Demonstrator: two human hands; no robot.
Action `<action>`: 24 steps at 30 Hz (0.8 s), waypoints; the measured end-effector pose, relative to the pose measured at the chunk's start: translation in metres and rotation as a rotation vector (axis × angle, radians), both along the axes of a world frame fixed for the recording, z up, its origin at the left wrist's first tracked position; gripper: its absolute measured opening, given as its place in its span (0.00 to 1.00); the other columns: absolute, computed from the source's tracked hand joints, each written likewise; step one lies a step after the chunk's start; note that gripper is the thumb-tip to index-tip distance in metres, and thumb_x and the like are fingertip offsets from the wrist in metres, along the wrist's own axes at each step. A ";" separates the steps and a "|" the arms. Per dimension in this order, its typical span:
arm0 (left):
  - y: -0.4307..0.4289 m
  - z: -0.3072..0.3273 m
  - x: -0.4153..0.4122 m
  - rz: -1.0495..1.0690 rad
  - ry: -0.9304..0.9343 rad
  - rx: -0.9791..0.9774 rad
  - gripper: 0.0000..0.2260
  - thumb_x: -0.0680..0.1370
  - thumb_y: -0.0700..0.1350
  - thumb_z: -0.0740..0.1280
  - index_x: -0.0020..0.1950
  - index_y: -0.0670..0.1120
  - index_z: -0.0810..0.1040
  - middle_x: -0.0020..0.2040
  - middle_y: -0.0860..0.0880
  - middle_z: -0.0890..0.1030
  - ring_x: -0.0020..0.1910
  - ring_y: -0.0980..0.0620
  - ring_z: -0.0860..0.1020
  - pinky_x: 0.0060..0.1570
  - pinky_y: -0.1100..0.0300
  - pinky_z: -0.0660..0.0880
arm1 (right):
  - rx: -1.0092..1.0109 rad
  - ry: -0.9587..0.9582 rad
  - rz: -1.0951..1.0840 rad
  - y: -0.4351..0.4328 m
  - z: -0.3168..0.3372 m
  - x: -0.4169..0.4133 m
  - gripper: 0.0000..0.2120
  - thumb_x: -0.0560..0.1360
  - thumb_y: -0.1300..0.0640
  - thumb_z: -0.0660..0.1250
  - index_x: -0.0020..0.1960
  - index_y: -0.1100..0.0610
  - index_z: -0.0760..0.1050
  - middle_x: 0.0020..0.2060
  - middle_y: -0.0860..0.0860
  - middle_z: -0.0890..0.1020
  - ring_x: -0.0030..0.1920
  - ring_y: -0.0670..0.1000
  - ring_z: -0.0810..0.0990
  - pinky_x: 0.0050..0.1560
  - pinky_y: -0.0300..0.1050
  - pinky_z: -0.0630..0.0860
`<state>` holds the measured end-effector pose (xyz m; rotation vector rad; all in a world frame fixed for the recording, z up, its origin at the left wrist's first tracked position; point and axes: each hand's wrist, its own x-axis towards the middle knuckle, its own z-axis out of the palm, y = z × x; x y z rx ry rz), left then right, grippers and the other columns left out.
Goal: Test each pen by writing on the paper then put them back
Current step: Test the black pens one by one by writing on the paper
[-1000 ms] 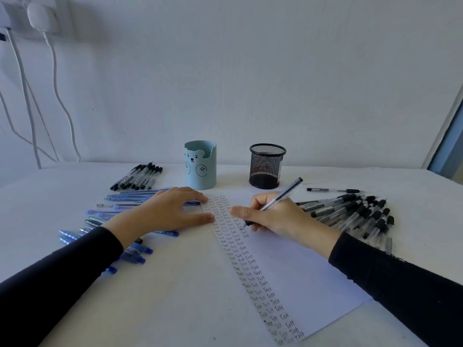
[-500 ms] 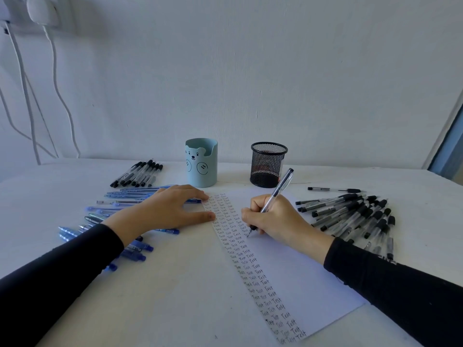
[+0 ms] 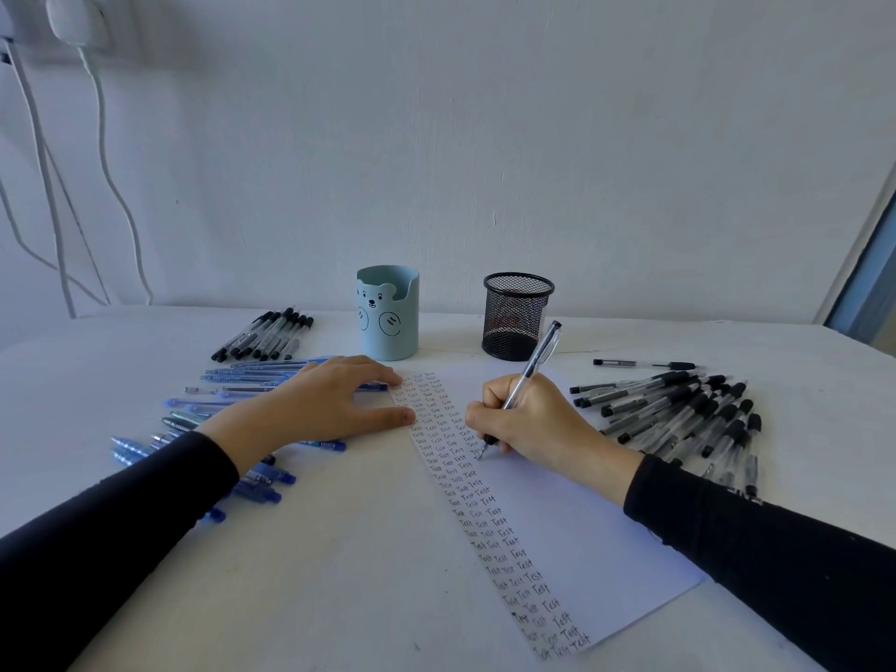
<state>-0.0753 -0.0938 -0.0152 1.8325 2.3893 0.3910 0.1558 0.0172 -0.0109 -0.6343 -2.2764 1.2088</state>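
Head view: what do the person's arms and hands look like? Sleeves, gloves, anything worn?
Long black sleeves on both arms: left sleeve and right sleeve end at the wrists. The left hand and right hand are bare, no gloves, rings or watch visible. Faint pale marks on the right sleeve, too small to read.

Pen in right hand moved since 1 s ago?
Yes: the clear black-tipped pen tilted more upright, its top end swinging left toward the black mesh cup.

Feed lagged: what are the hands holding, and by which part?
Right hand grips a clear pen low on its barrel, near the tip on the paper. Left hand holds nothing, resting flat at the paper's edge.
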 end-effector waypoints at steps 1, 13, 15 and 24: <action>0.000 0.000 0.000 0.001 0.000 -0.001 0.43 0.59 0.84 0.51 0.67 0.63 0.71 0.67 0.63 0.72 0.65 0.60 0.69 0.68 0.53 0.66 | -0.006 0.001 -0.002 0.000 0.000 0.000 0.17 0.74 0.61 0.69 0.28 0.58 0.69 0.30 0.59 0.79 0.27 0.46 0.74 0.30 0.37 0.72; 0.000 0.000 0.001 0.003 -0.004 -0.007 0.44 0.59 0.84 0.51 0.67 0.63 0.71 0.68 0.62 0.71 0.66 0.59 0.68 0.69 0.53 0.65 | -0.001 0.021 -0.019 0.003 -0.001 0.001 0.20 0.74 0.62 0.70 0.26 0.56 0.67 0.26 0.51 0.77 0.29 0.49 0.73 0.30 0.38 0.71; 0.000 0.001 0.001 0.001 -0.001 -0.007 0.44 0.59 0.83 0.51 0.67 0.62 0.71 0.68 0.62 0.71 0.66 0.59 0.68 0.69 0.53 0.66 | 0.004 0.017 -0.019 0.003 -0.001 0.000 0.21 0.73 0.62 0.70 0.24 0.54 0.66 0.25 0.51 0.77 0.29 0.50 0.73 0.30 0.39 0.70; -0.001 0.001 0.001 -0.002 0.001 -0.005 0.42 0.60 0.83 0.52 0.67 0.63 0.71 0.68 0.63 0.71 0.66 0.59 0.68 0.69 0.53 0.66 | 0.016 0.027 -0.033 0.004 -0.003 0.000 0.19 0.72 0.62 0.69 0.26 0.57 0.67 0.24 0.50 0.75 0.31 0.52 0.73 0.32 0.40 0.69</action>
